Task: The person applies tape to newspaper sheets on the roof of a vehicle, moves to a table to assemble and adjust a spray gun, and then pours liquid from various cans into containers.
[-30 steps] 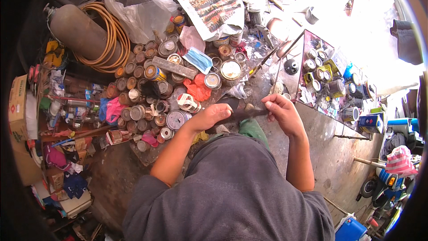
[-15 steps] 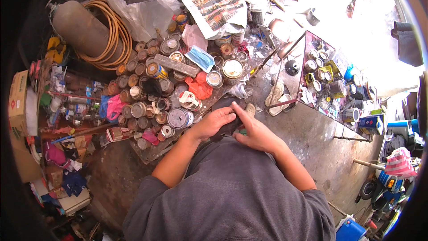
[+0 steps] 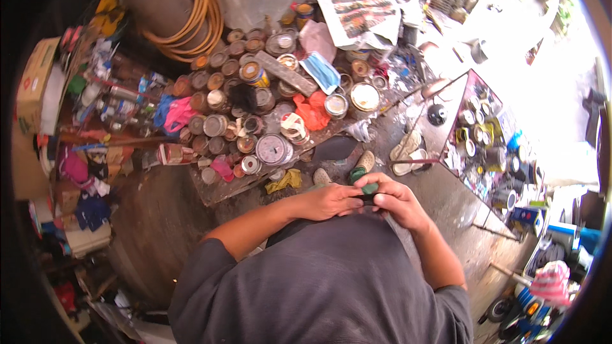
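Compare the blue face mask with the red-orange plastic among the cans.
The mask is pale blue, while the plastic is vivid red-orange. The mask lies fairly flat and roughly rectangular; the plastic is crumpled and irregular. The mask is farther from the person, the plastic nearer. Both lie among the cans.

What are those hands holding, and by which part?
Something dark seems held between the left hand and right hand; the exact part is hidden.
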`<state>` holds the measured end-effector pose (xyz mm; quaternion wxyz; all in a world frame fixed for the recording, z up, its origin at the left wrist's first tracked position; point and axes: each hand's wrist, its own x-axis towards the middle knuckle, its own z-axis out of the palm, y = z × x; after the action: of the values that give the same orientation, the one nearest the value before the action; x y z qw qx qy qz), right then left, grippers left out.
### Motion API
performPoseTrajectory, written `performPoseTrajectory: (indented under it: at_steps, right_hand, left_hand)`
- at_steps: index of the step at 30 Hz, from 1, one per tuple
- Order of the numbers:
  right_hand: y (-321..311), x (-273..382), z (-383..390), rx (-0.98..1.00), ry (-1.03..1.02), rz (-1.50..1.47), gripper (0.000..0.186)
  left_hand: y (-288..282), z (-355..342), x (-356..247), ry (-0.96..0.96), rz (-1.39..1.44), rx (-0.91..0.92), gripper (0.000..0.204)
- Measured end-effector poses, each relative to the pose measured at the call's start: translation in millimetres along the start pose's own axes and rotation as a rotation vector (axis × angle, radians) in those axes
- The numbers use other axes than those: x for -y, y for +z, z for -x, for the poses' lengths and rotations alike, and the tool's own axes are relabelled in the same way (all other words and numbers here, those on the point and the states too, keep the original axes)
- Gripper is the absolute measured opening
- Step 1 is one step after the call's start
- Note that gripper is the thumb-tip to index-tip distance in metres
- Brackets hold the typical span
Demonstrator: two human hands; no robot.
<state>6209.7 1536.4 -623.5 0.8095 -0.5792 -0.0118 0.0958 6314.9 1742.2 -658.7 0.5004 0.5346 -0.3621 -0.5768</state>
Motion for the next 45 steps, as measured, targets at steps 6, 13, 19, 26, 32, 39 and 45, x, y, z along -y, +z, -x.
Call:
performPoseTrajectory:
  at_steps: [6,13,19,26,32,39,45]
  right_hand:
    - [37.4,-19.4,4.2,-0.434,0.147,-0.803,0.025]
    - [-199.8,-10.1,143.8,-1.233,-0.507,-0.444,0.031]
    - [-155.7,-2.3,132.4,-1.233,-0.049,0.399,0.054]
    - [-70.1,-73.7,79.4,-0.925,0.118,0.306,0.04]
    - [-45.5,-45.9,88.4,-0.75,0.047,-0.499,0.033]
    - [-78.2,-59.5,183.2,-0.607,-0.036,-0.9,0.038]
    - [-102.6,-84.3,320.9,-0.847,-0.015,-0.615,0.035]
  left_hand:
    - [22.0,-2.1,17.9,0.074,0.171,-0.136,0.029]
    - [13.5,58.0,39.1,0.018,0.316,-0.495,0.026]
    - [-157.6,85.3,50.7,-0.042,-0.596,-1.445,0.027]
    - [-182.7,78.8,96.3,-0.387,-1.161,-1.497,0.059]
    - [-72.9,-29.1,35.4,0.266,-0.867,-1.241,0.029]
    - [127.2,-173.0,6.3,0.139,0.183,-0.204,0.015]
    - [264.6,-256.5,29.8,-0.061,0.379,-0.014,0.012]
